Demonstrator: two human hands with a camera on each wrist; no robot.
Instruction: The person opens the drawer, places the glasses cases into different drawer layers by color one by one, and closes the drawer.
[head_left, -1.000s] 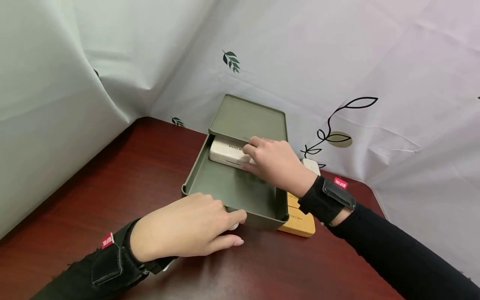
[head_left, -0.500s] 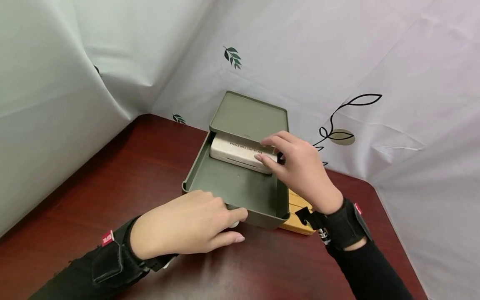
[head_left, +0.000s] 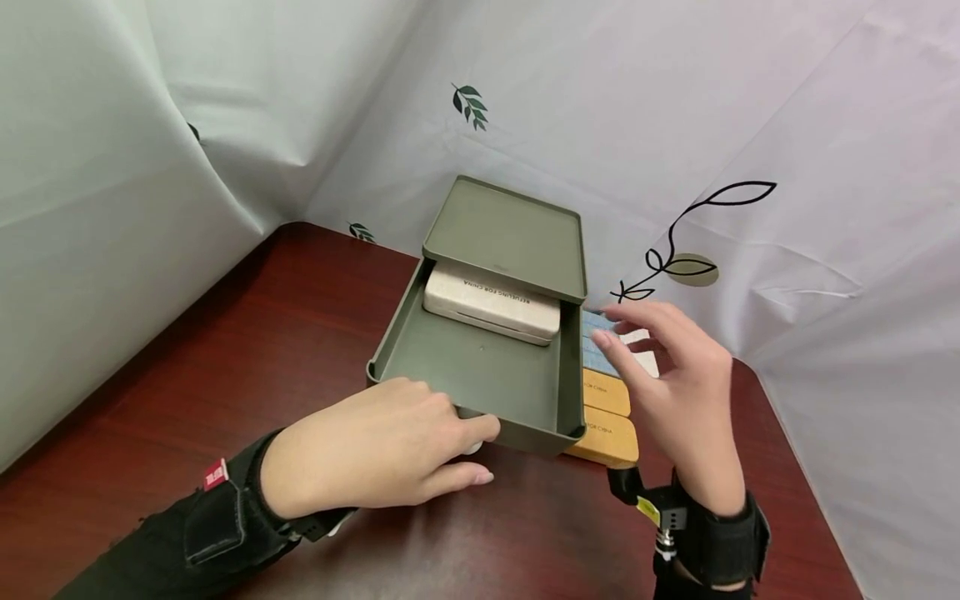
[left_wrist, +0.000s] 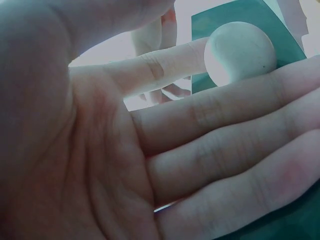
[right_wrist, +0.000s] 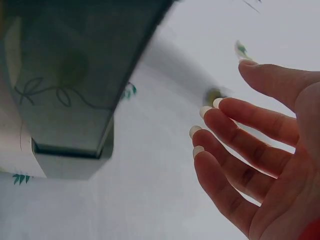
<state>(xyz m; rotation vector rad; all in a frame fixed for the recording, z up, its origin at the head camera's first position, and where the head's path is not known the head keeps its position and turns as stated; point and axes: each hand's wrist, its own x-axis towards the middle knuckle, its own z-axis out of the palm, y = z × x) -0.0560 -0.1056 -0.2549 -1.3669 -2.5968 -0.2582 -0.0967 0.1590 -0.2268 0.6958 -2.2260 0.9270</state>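
Green drawer (head_left: 480,371), holds white case (head_left: 491,305); left hand (head_left: 375,450), fingers straight, touches round knob (left_wrist: 242,52); right hand (head_left: 690,383), loose and free, hovers near yellow boxes (head_left: 606,435).

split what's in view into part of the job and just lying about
Likely the job:
left hand, touching green box
cream case inside it
right hand, holding nothing
perhaps yellow cases, blue item beside the box

Apparently just surroundings:
brown tabletop
leaf-printed cloth

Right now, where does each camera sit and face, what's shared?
Head: worn there, looks forward-down at olive rectangular box; left hand, right hand show.
Left wrist: worn there, looks at round white knob; left hand shows.
Right wrist: worn there, looks towards white patterned backdrop; right hand shows.
Head and right wrist share the backdrop.
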